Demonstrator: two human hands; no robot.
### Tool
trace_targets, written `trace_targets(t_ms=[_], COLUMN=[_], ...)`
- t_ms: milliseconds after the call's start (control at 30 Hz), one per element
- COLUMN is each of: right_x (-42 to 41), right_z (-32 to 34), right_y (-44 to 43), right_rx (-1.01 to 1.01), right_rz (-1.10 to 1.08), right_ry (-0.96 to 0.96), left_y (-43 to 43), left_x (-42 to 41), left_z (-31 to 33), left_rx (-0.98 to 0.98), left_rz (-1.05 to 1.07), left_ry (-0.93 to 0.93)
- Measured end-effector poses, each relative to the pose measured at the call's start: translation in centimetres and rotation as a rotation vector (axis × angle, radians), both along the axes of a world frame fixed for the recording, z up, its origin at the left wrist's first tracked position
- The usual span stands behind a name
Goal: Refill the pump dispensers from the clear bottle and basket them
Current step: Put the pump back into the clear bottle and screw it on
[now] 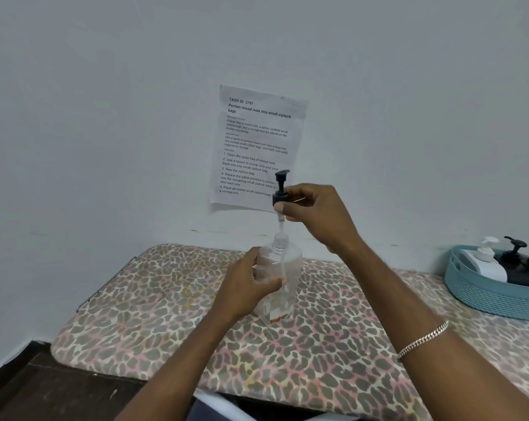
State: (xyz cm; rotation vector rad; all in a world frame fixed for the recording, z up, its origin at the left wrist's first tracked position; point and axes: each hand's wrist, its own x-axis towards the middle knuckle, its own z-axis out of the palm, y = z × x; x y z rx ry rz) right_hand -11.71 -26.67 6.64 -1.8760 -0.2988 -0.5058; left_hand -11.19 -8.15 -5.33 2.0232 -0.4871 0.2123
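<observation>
Head view: at centre frame the left hand (pixel 251 282) wraps the clear bottle (pixel 283 262), which stands on the leopard-print desk (pixel 166 299). The right hand (pixel 316 212) pinches the black pump (pixel 280 189) raised above the neck, its tube reaching down into the bottle. A printed sheet (pixel 257 141) hangs on the wall behind. At the right edge a teal basket (pixel 481 296) holds a white dispenser (pixel 484 261) and dark ones (pixel 514 250), well apart from the bottle. Patterned desk top stretches between them and out to the rounded left edge.
</observation>
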Motion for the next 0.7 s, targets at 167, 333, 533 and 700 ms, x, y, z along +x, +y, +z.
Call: trace_targets(t_ms=[167,333,533,700], right_x=[-1.1,-1.9,-2.9,-4.2], right_z=[-1.4,-1.8,-2.0,-3.2], right_y=[-1.0,-2.2,-3.6,-5.1], right_rx=[-0.090,-0.068,-0.130,-0.153], right_rz=[-0.011,0.003,0.007,-0.023], right_ry=[0.014,0.011,0.040,0.085], left_y=[-0.2,-0.6,-2.7,-4.1], left_x=[0.0,-0.1,-1.1,-1.2], left_z=[-0.2,0.1,0.5,0.7], left_rx=[-0.022,-0.038,-0.124,-0.090], left_rz=[-0.024,-0.062,-0.152,-0.178], left_ry=[-0.008,0.000,0.046,0.023])
